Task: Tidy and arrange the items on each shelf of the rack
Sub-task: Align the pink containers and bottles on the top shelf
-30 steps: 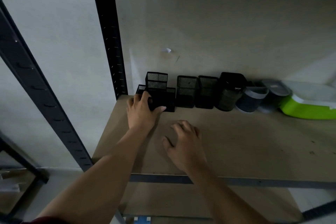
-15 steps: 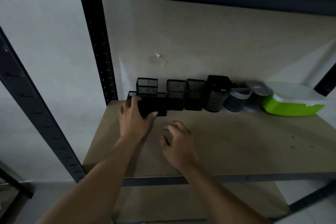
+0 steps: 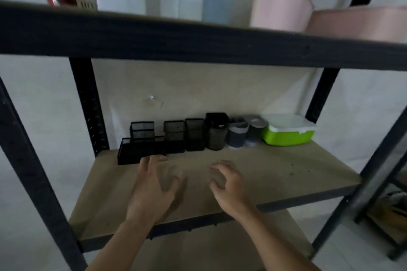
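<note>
Head view: both hands hover empty over the shelf board (image 3: 275, 167), left hand (image 3: 154, 185) spread just before the black mesh organizer (image 3: 141, 149), right hand (image 3: 226, 182) loosely curled; containers line the back wall, green lunchbox (image 3: 288, 133) rightmost

There is one view only, from a wide-angle camera worn on the person's head, so no second view shares the scene. It faces forward and slightly down into the rack, towards the back wall. It stands close to the rack's front: the front beam of the upper shelf (image 3: 198, 35) crosses the whole width near the top, and both forearms enter from the bottom edge. The middle shelf (image 3: 275, 174) fills the centre, seen from above and in front, its back row of containers farthest from the lens. The wide angle bends the black uprights (image 3: 26, 160) outward at the sides. A lower shelf board (image 3: 198, 248) shows beneath.
</note>
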